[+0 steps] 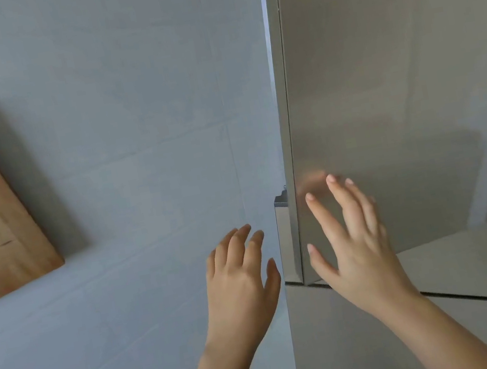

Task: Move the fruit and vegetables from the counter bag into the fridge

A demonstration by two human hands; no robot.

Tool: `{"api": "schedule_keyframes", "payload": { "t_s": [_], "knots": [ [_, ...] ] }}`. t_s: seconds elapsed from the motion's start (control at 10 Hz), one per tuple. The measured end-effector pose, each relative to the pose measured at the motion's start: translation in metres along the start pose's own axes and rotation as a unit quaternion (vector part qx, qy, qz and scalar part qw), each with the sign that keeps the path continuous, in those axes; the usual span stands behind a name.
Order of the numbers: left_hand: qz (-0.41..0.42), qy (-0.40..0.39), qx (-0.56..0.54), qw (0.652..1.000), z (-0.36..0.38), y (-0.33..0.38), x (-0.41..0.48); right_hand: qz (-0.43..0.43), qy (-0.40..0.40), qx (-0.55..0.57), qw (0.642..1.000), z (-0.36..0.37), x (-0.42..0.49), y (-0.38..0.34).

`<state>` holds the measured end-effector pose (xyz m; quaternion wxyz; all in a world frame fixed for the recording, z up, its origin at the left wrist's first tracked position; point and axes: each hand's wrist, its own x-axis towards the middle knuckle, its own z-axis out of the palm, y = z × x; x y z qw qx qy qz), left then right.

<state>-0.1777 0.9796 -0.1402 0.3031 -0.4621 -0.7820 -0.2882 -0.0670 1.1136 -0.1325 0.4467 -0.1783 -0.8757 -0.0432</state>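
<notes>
The step in hand looks like opening the fridge door. It would go best with the left hand hooked round the door's edge, just at its 3 o'clock, pulling steadily while the right hand guides the panel. Both hands are open-fingered and hold nothing; whether the right touches the steel I cannot tell. The fridge, brushed grey metal, fills the 3 o'clock side. The bag and produce are out of view.
</notes>
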Motion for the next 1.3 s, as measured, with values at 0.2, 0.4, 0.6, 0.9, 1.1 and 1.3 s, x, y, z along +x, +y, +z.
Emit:
{"api": "schedule_keyframes", "payload": {
  "t_s": [0.2,0.4,0.6,0.9,1.1,1.3],
  "knots": [
    [0.022,0.009,-0.006,1.000,0.036,-0.028,0.043,0.016,-0.038,-0.041,0.998,0.052,0.045,0.020],
    [0.053,-0.010,-0.035,0.998,0.081,-0.049,0.087,0.054,-0.075,-0.102,0.990,0.096,0.085,0.043],
    [0.081,-0.013,-0.056,0.995,0.120,-0.065,0.129,0.090,-0.096,-0.133,0.982,0.129,0.119,0.059],
    [0.097,-0.009,-0.055,0.994,0.151,-0.070,0.156,0.114,-0.082,-0.146,0.979,0.150,0.129,0.069],
    [0.090,-0.025,-0.049,0.994,0.148,-0.068,0.157,0.112,-0.086,-0.153,0.978,0.144,0.131,0.069],
    [0.095,0.006,-0.024,0.995,0.126,-0.062,0.151,0.094,-0.021,-0.141,0.985,0.127,0.126,0.056]
  ]
}}
